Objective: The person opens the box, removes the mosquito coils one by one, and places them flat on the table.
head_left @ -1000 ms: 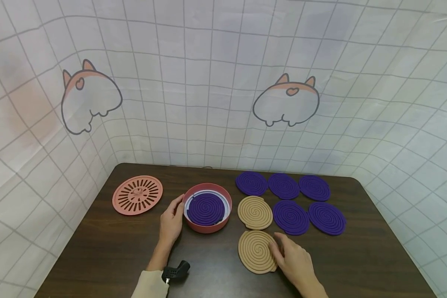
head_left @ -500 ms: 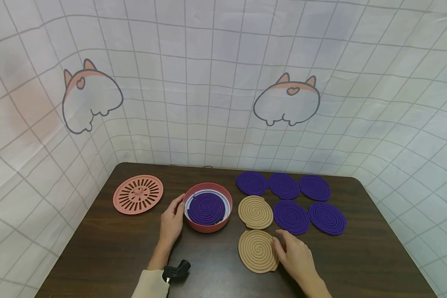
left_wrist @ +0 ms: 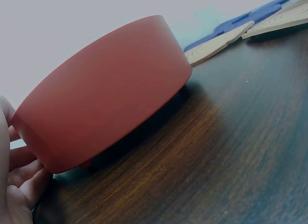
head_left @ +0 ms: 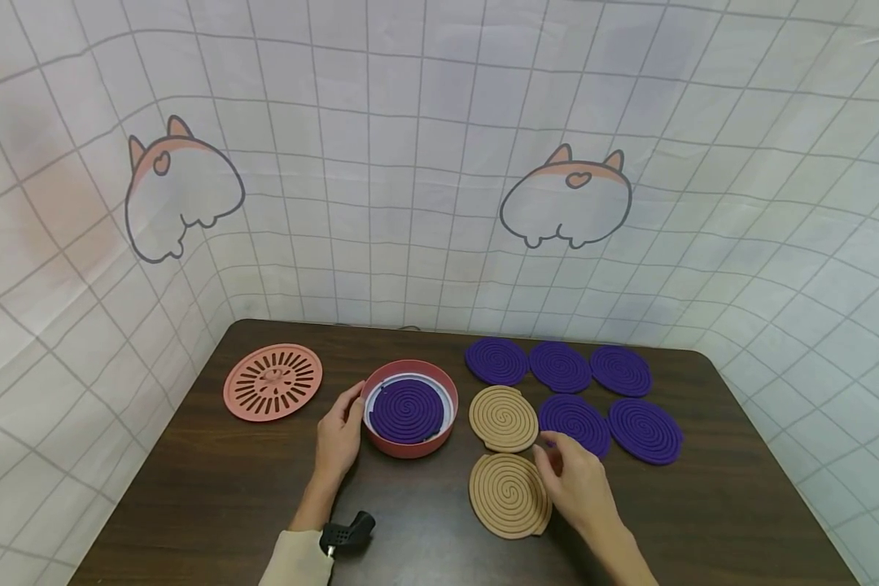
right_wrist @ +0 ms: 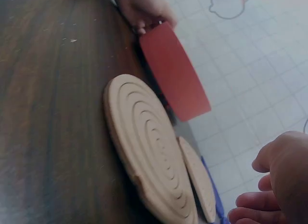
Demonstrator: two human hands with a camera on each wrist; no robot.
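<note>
My left hand (head_left: pixel 339 435) grips the left side of a round red mosquito coil holder (head_left: pixel 410 449), thumb and fingers spread around its wall. Inside it, over a white inner ring, lies a purple mosquito coil (head_left: pixel 408 412). In the left wrist view the fingers sit at the holder's lower edge. Relaxed and holding nothing, my right hand (head_left: pixel 577 480) hovers right of two tan mosquito coils, the near one (head_left: pixel 509 495) and the far one (head_left: pixel 503 418). Its fingertips overlap the edge of a purple coil (head_left: pixel 573 417) in the head view.
A pink slotted lid (head_left: pixel 273 382) lies at the table's back left. More purple coils (head_left: pixel 643 430) lie flat in two rows at the back right. A white grid-patterned curtain (head_left: pixel 410 203) encloses the dark wooden table (head_left: pixel 212 488).
My right hand has drawn back from the near tan coil and moved away from me, up beside the gap between the tan coils. The left hand and the holder stay in place.
</note>
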